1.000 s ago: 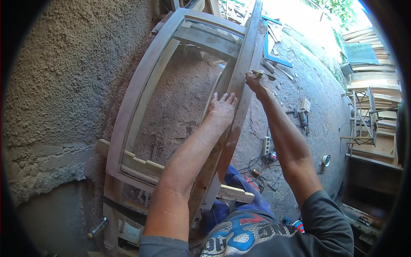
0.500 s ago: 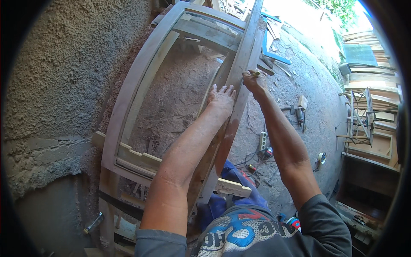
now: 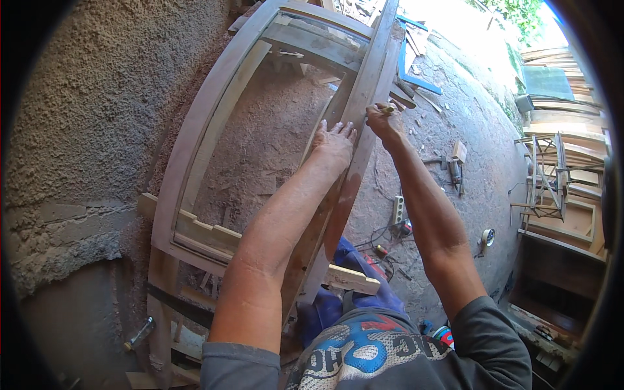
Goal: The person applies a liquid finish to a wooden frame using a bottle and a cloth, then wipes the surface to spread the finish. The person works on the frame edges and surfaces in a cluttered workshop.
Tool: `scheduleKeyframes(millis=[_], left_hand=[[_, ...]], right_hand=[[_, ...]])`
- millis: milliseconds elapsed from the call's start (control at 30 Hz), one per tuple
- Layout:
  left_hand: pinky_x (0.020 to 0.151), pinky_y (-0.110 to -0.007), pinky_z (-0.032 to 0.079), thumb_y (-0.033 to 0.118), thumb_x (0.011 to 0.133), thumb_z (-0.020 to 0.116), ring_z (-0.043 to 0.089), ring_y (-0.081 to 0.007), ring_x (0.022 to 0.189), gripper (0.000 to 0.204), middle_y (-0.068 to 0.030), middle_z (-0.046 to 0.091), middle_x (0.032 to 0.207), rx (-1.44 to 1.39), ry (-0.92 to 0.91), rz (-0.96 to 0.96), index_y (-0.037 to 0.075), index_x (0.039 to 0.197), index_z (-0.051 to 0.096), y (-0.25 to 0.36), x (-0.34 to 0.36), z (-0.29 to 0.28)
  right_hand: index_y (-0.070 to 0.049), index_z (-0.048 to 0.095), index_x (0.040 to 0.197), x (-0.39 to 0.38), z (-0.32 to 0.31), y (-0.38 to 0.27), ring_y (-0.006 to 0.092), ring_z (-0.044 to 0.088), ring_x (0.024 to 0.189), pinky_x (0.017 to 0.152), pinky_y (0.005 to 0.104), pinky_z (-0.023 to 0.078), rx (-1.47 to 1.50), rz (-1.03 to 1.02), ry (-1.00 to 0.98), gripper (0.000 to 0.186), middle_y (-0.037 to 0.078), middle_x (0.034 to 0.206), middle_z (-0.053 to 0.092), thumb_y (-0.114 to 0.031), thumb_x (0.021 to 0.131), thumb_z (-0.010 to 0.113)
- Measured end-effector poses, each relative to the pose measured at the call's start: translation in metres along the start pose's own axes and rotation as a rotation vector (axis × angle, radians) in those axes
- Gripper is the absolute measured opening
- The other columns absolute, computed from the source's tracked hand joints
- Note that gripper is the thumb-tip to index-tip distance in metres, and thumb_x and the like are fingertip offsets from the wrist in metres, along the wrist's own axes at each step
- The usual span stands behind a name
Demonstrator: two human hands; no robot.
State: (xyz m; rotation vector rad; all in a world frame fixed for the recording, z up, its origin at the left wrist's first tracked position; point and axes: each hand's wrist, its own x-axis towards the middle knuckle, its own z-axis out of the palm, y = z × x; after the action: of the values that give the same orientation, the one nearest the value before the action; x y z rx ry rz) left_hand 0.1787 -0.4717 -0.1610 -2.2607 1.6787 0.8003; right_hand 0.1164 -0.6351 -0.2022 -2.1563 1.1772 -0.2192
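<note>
My left hand (image 3: pixel 331 146) lies on a long wooden board (image 3: pixel 363 88), fingers spread toward the far end. A little to its right, my right hand (image 3: pixel 383 123) grips a small tool with a yellowish handle (image 3: pixel 390 110) at the board's right edge; the tool's working end is hard to make out. The board runs along the right side of a large wooden frame (image 3: pixel 179 188) with a curved left side and an open middle. A short pale notched batten (image 3: pixel 351 279) sticks out to the right below the board.
A rough wall (image 3: pixel 84 117) rises at the left. On the dusty floor lie a power tool (image 3: pixel 455 170), a power strip (image 3: pixel 398 209) with cables, a tape roll (image 3: pixel 486 237) and offcuts. A blue frame (image 3: pixel 422 84) lies farther off. Stacked wood (image 3: pixel 559 117) and a metal stand (image 3: pixel 549 175) line the right.
The scene has shifted slightly up and left in the picture. My left hand has crept a little way up the board; my right hand keeps its grip on the tool in nearly the same spot.
</note>
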Motion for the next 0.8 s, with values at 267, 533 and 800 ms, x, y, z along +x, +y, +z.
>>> scheduleKeyframes(millis=[267,533,800], left_hand=[[0.125,-0.05,0.013,0.024,0.059,0.094,0.014,-0.0195,0.155,0.131,-0.0016,0.01,0.169,0.005,-0.002,0.01,0.016,0.161,0.012,0.004,0.0,-0.003],[0.125,-0.049,0.011,0.025,0.065,0.09,0.014,-0.019,0.155,0.123,-0.0004,0.011,0.169,-0.019,0.038,-0.005,0.017,0.161,0.013,0.003,0.007,0.003],[0.125,-0.049,0.011,0.025,0.068,0.089,0.014,-0.0189,0.155,0.12,0.0,0.01,0.169,0.01,0.004,0.004,0.018,0.161,0.014,0.007,0.002,-0.003]], right_hand=[[-0.007,0.069,0.084,0.004,0.007,0.017,0.0126,0.06,0.063,0.058,0.0326,0.046,-0.051,-0.046,0.027,0.023,0.004,0.07,0.066,-0.022,0.091,0.054],[-0.007,0.071,0.087,-0.004,0.0,0.003,0.0163,0.064,0.066,0.062,0.0333,0.049,-0.111,-0.009,0.022,0.026,0.006,0.074,0.069,-0.025,0.092,0.052],[-0.005,0.072,0.089,-0.009,-0.002,0.007,0.0174,0.064,0.066,0.063,0.0341,0.049,-0.099,-0.035,0.052,0.028,0.007,0.074,0.07,-0.025,0.091,0.052]])
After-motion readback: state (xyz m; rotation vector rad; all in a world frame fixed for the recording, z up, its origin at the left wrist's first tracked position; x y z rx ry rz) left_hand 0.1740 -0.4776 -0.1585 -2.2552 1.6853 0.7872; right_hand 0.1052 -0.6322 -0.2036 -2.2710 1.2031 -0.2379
